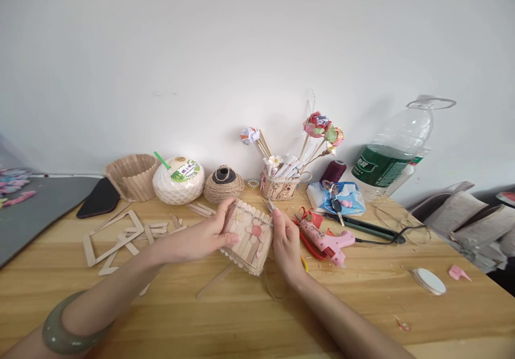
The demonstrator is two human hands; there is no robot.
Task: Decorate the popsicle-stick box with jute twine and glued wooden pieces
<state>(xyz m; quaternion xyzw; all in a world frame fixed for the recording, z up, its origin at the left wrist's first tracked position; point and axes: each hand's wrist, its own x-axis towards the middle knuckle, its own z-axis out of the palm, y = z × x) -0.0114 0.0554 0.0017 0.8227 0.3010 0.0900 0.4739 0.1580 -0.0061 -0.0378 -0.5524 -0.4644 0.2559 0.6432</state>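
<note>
My left hand (pixel 221 227) grips a small craft-stick box (pixel 245 241), thumb across its front. Twine trims the box along its top and bottom edges, and a pink-centred flower (pixel 256 231) decorates the front. Closed around a pair of scissors, my right hand (pixel 286 243) is close to the box's right side. The scissors' blades (pixel 267 205) point up by the top corner of the box, and a bit of yellow handle (pixel 304 264) shows behind the wrist. A thin strand of twine (pixel 273 294) hangs below the box.
Loose craft sticks (pixel 115 241) lie to the left, before a stick basket (pixel 134 174). A white coconut (pixel 178 182), a twine ball (pixel 224 187) and a pen holder (pixel 277 187) line the wall. At right are a pink glue gun (pixel 328 241), its cord and a large bottle (pixel 386 160).
</note>
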